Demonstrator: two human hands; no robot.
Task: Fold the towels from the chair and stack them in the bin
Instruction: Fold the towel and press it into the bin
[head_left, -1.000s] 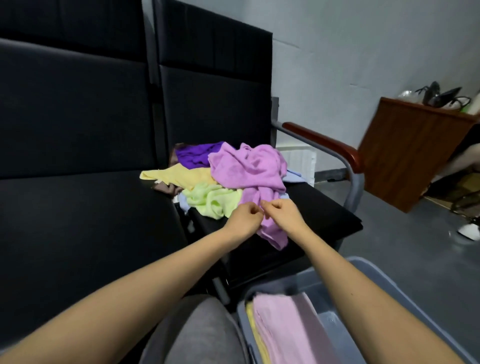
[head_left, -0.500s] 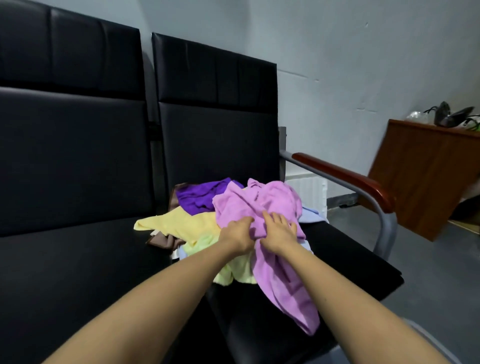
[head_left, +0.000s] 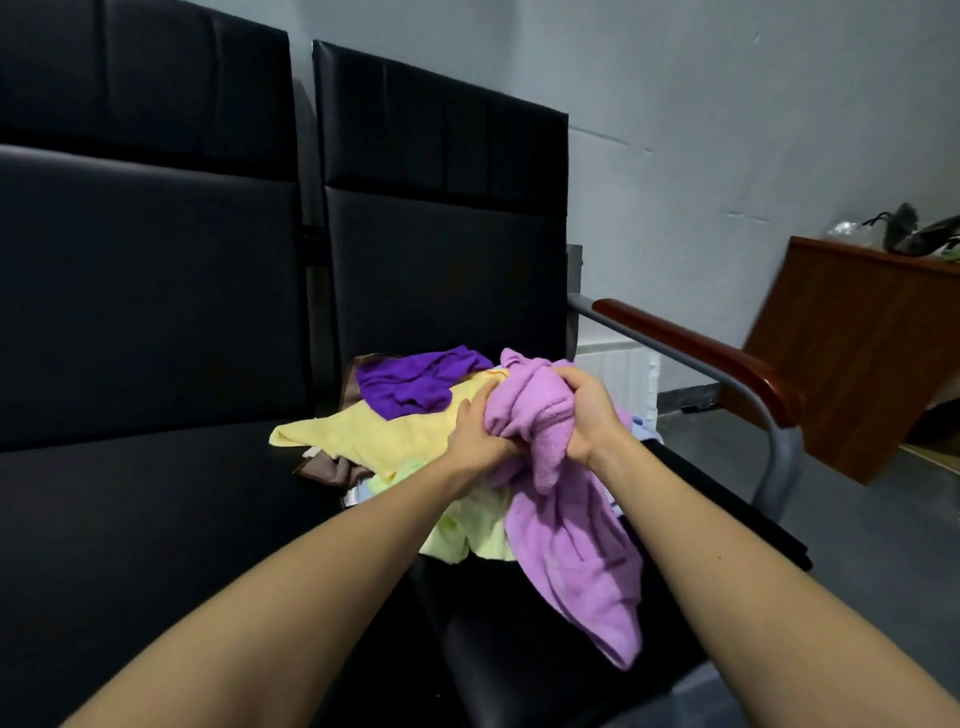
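**Entry: towel pile, 1 item in hand**

1. Lilac towel (head_left: 576, 561). Bunched into a wad above the pile, with its long loose end hanging down over the front of the chair (head_left: 519, 649) seat. Not yet spread or folded.
2. Left hand (head_left: 475, 441). Grip closed on the left flank of the wad, fingers wrapped into the cloth low down.
3. Right hand (head_left: 587, 410). Grip closed over the top and right of the same wad, fingers curled tight round a thick roll of it.
4. Pile on the seat: yellow towel (head_left: 384, 436) lying widest, purple towel (head_left: 415, 384) on top at the back, pale green towel (head_left: 467, 530) at the front edge under the lilac one, brown cloth (head_left: 327, 467) poking out at the left.
5. Bin: not in view.
6. Surroundings: wooden armrest (head_left: 696, 348) to the right, brown cabinet (head_left: 857, 353) beyond it.

**Condition notes (judgement)**

- Both grips hold a crumpled mass, not corners. Shaking it out from here would likely give a twisted sheet and a crooked fold.
- The pale green towel touches the lilac one and overhangs the seat front. Lifting the wad could drag it to the floor.
- The hanging end could snag on the seat edge or trail on the floor if it is carried low.
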